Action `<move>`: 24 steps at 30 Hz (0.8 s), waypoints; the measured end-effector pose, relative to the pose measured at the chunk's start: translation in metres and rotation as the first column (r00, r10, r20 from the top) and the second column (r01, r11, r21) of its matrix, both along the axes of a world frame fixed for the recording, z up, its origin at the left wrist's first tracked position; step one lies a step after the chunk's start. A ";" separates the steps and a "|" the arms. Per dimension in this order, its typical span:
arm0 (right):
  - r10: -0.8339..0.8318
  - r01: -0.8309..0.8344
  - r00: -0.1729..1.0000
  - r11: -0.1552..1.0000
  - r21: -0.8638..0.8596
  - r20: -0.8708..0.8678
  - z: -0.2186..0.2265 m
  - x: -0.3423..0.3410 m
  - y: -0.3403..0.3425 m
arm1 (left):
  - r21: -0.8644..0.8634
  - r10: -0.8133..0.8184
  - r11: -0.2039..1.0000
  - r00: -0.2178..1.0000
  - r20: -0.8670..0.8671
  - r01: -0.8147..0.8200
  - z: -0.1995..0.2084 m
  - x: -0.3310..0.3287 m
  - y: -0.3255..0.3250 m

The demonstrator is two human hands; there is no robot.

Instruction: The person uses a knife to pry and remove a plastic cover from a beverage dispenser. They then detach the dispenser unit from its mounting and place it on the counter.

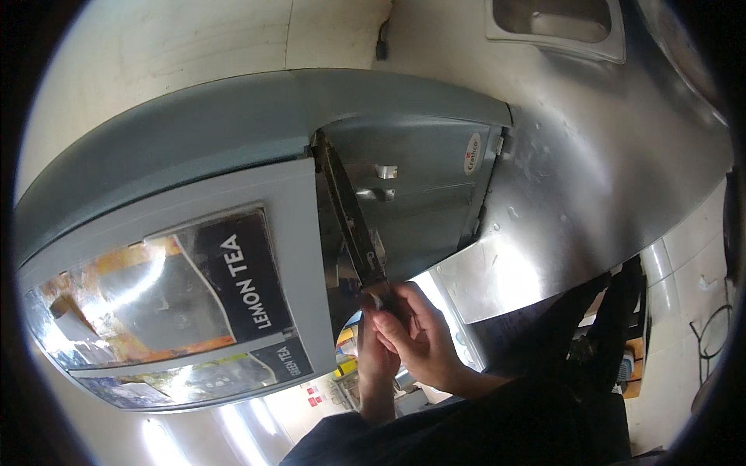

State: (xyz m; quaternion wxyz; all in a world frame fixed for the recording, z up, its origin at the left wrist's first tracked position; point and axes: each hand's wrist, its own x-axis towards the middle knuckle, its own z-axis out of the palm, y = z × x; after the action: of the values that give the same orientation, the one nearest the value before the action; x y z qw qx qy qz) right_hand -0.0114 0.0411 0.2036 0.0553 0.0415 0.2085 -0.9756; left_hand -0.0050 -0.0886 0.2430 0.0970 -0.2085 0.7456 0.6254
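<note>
Right hand (431, 348) and left hand (376, 365) apparently curled round knife (349, 213), grey dispenser (295, 206), shiny steel counter (567, 182), strip lights (239, 435)

Open room lies right, over steel counter (575, 175); picture panel (299, 233) blocks left, slanting dark blade (349, 210) and nearby metal tabs (386, 172) obstruct middle, left hand (373, 361) and right hand (423, 338) crowd blade's lower end.

You've got a shiny stainless-steel counter (622, 163) at 3 o'clock, glare at its near corner. Clear droplets or specks (513, 211) dot it. The grey dispenser (435, 155) butts against its 9 o'clock side; supports not visible. Rectangular metal pan (617, 33) at 1 o'clock: inset or resting on top, can't tell.
</note>
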 end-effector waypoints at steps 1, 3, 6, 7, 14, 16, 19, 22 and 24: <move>0.005 -0.005 1.000 1.000 -0.026 0.019 0.000 0.000 -0.001 | -0.102 0.021 0.995 0.999 -0.027 -0.023 0.000 0.009 0.002; 0.015 -0.010 0.998 0.997 -0.080 0.060 0.003 -0.001 -0.003 | -0.299 0.054 0.951 0.995 -0.086 -0.078 0.006 0.026 0.008; 0.049 -0.046 0.995 0.999 -0.025 0.090 0.011 -0.001 -0.010 | -0.546 -0.156 0.833 0.985 -0.076 0.090 0.011 0.035 0.009; 0.016 -0.010 0.997 0.996 -0.087 0.074 0.013 -0.001 -0.012 | -0.557 -0.212 0.823 0.971 -0.114 0.115 0.012 0.036 0.009; -0.114 0.094 0.987 0.981 0.172 0.111 0.018 -0.007 -0.018 | -0.748 -0.367 0.644 0.922 -0.121 0.158 0.009 0.030 0.024; -0.053 0.051 0.994 0.998 0.022 0.093 0.015 -0.010 -0.017 | -0.845 -0.147 0.523 0.965 -0.220 -0.113 0.010 0.030 0.031; -0.008 0.012 0.998 0.998 -0.062 0.066 0.014 -0.015 -0.018 | -0.739 -0.149 0.672 0.969 -0.196 -0.046 0.007 0.019 0.027; -0.055 0.055 0.998 0.998 -0.023 0.008 0.016 -0.018 -0.020 | -0.575 -0.005 0.806 0.970 -0.242 -0.140 0.006 0.012 0.024; -0.085 0.083 0.995 0.996 -0.040 -0.049 0.015 -0.020 -0.020 | -0.460 0.119 0.858 0.959 -0.256 -0.229 0.010 0.011 0.029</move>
State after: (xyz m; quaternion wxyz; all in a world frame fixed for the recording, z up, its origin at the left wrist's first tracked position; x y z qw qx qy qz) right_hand -0.0319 0.0215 0.2184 0.0097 0.0246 0.1892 -0.9816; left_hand 0.0058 -0.0592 0.2526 -0.0982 -0.2227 0.8624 0.4439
